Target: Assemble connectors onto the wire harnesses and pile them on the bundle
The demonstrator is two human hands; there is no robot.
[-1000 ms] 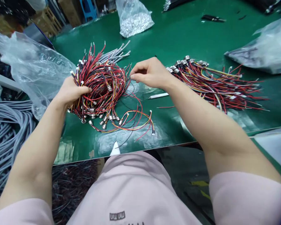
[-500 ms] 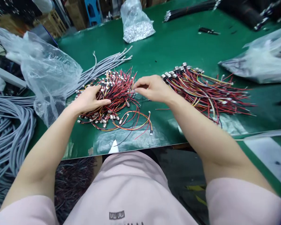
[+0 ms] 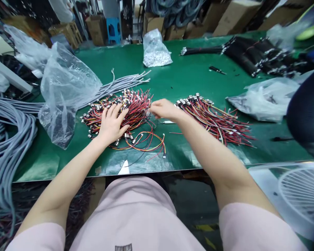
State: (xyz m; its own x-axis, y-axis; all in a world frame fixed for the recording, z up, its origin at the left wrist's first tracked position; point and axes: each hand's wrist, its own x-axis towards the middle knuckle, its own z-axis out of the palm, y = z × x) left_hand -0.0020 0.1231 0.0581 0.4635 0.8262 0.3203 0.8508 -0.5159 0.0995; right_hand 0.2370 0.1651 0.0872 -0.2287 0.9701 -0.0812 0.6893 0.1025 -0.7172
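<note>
A tangled heap of red, black and yellow wire harnesses (image 3: 136, 106) with small metal connectors lies on the green table (image 3: 188, 76). My left hand (image 3: 111, 122) rests flat on the heap, fingers spread. My right hand (image 3: 163, 109) is at the heap's right edge with its fingers pinched together on wire ends; what it holds is too small to make out. A second, straightened bundle of the same harnesses (image 3: 214, 118) lies to the right of my right hand.
A clear plastic bag (image 3: 65, 90) stands left of the heap, with grey cables (image 3: 7, 139) beyond it. A bag of small metal parts (image 3: 155, 52) sits at the back, black cable bundles (image 3: 261, 55) far right, another plastic bag (image 3: 264, 99) right. A white fan grille (image 3: 300, 188) is at lower right.
My left hand let go of the gripped bunch, laid it down and now lies flat on the heap. The camera tilted up, showing more of the far table.
</note>
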